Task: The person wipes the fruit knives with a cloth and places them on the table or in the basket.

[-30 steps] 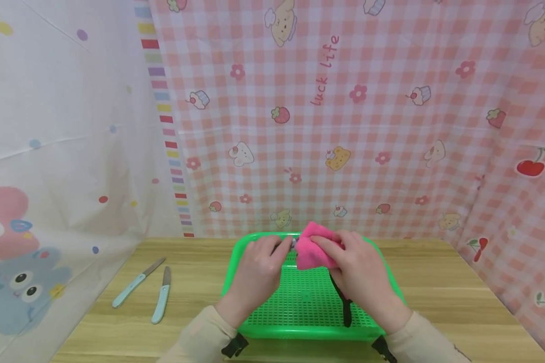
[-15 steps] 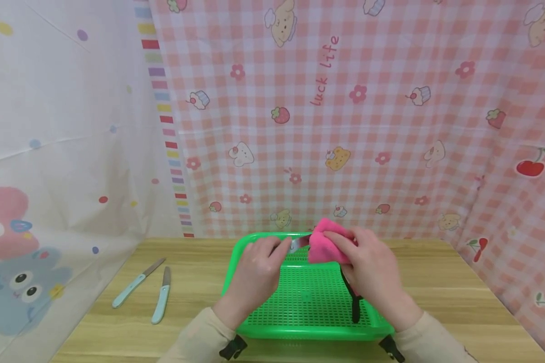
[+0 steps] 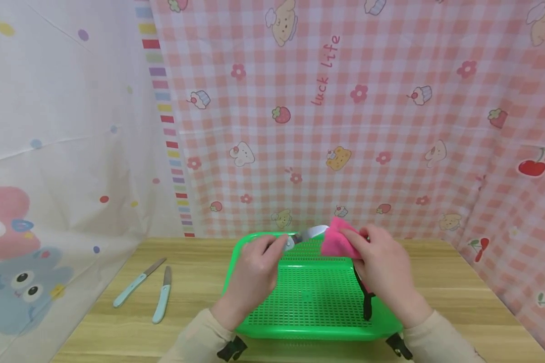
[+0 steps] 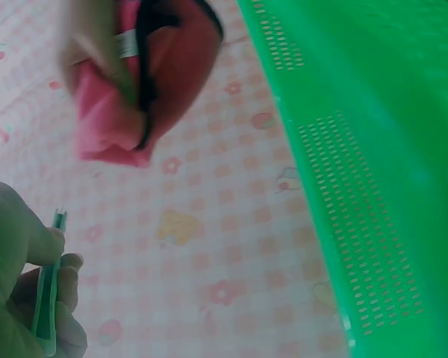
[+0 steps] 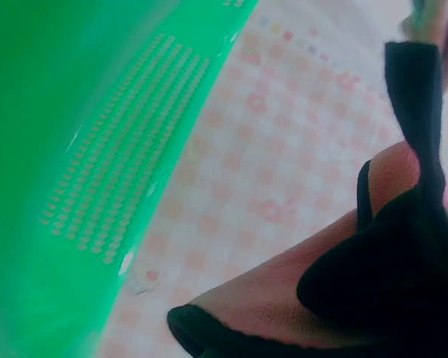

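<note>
In the head view my left hand grips a knife, its blade pointing right and its handle mostly inside the fist. The left wrist view shows the light handle lying between thumb and curled fingers. My right hand pinches a bunched pink cloth with black edging, which meets the blade's tip end. Part of the cloth hangs below that hand with its dark edge downward. Both hands are over a green perforated basket. In the right wrist view the cloth fills the lower right and hides the fingers.
Two knives with light blue handles, one farther left and one nearer the basket, lie on the wooden table. Behind the table hangs a pink checked curtain, with more printed fabric at both sides.
My right hand has drawn the cloth rightward, away from the left hand, so more of the blade shows between them. The left hand has barely moved and keeps its hold on the knife.
</note>
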Motion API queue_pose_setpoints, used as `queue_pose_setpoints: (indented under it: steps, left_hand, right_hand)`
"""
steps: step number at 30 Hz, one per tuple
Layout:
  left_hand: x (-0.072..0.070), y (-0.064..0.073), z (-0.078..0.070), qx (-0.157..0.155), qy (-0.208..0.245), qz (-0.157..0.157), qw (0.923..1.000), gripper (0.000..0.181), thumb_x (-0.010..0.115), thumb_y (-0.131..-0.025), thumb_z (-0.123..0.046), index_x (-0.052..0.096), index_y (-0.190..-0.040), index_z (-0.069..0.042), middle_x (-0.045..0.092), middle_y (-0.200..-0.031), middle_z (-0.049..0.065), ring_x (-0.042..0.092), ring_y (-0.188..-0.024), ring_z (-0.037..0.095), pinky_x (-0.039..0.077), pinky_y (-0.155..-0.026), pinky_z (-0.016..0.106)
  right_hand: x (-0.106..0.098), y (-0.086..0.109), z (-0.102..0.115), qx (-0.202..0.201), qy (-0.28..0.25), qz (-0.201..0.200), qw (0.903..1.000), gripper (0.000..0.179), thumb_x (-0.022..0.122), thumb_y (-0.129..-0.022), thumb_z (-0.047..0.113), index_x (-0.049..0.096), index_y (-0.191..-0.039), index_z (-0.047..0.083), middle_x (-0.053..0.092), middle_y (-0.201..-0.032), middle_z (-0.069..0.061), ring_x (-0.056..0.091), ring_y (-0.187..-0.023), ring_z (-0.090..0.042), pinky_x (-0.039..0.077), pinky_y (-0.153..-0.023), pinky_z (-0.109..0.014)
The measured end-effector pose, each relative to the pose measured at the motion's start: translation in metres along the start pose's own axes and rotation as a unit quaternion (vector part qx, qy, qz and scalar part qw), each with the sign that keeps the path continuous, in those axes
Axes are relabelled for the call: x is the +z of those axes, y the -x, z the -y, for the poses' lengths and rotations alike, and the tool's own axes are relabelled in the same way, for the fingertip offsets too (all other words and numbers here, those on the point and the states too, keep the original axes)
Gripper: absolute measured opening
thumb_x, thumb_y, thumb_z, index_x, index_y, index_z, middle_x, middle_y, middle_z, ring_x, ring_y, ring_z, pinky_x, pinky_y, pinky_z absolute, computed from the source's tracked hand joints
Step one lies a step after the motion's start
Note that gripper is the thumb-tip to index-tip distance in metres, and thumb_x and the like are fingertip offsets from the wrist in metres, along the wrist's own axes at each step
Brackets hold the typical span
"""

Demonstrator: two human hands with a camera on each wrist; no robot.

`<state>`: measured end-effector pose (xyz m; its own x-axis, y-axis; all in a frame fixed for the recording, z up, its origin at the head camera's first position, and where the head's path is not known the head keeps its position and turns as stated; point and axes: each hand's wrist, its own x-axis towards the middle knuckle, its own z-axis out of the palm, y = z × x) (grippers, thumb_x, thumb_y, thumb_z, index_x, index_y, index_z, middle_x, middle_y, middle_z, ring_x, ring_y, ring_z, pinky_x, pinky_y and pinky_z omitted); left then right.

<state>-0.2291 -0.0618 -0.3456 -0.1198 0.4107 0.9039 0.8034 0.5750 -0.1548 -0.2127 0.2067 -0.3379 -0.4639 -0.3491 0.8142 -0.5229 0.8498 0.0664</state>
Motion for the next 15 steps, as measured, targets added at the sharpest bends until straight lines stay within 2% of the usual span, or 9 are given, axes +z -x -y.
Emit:
queue_pose_setpoints:
  steps: [2, 5, 10, 15]
  left_hand:
    - [-0.001, -0.002, 0.001, -0.004, 0.006, -0.017, 0.9998, 0.028, 0.050, -0.089, 0.010, 0.068, -0.109, 0.003, 0.060, -0.084, 0.010, 0.056, -0.065, 0.022, 0.050, -0.058, 0.031]
    - [-0.004, -0.004, 0.001, -0.014, 0.000, -0.017, 0.9998, 0.028, 0.047, -0.094, 0.005, 0.068, -0.111, 0.003, 0.059, -0.084, 0.011, 0.055, -0.067, 0.023, 0.049, -0.058, 0.033]
    - [-0.006, -0.002, 0.003, -0.029, 0.001, 0.004, 0.9996, 0.027, 0.055, -0.089, 0.009, 0.068, -0.112, 0.003, 0.059, -0.086, 0.012, 0.056, -0.072, 0.024, 0.051, -0.061, 0.035]
    - [-0.005, -0.001, 0.006, -0.023, -0.004, 0.007, 0.9997, 0.034, 0.061, -0.081, 0.013, 0.068, -0.113, 0.002, 0.060, -0.087, 0.011, 0.058, -0.072, 0.024, 0.052, -0.062, 0.035]
  right_hand:
    - [-0.001, 0.003, -0.005, 0.013, 0.005, 0.006, 0.9999, 0.048, 0.083, -0.065, -0.003, 0.072, -0.110, 0.011, 0.056, -0.085, -0.011, 0.054, -0.069, -0.029, 0.044, -0.046, -0.039]
    - [-0.004, 0.009, -0.011, 0.031, 0.008, 0.015, 0.9994, 0.047, 0.082, -0.068, 0.000, 0.072, -0.112, 0.012, 0.057, -0.085, -0.011, 0.055, -0.070, -0.029, 0.045, -0.048, -0.041]
    - [-0.011, 0.015, -0.018, 0.038, 0.010, 0.016, 0.9991, 0.050, 0.078, -0.068, -0.002, 0.071, -0.116, 0.013, 0.058, -0.087, -0.011, 0.056, -0.070, -0.030, 0.045, -0.046, -0.041]
    - [-0.020, 0.019, -0.026, 0.051, 0.004, -0.001, 0.9987, 0.058, 0.074, -0.065, -0.006, 0.069, -0.120, 0.013, 0.060, -0.090, -0.013, 0.057, -0.075, -0.033, 0.047, -0.050, -0.045]
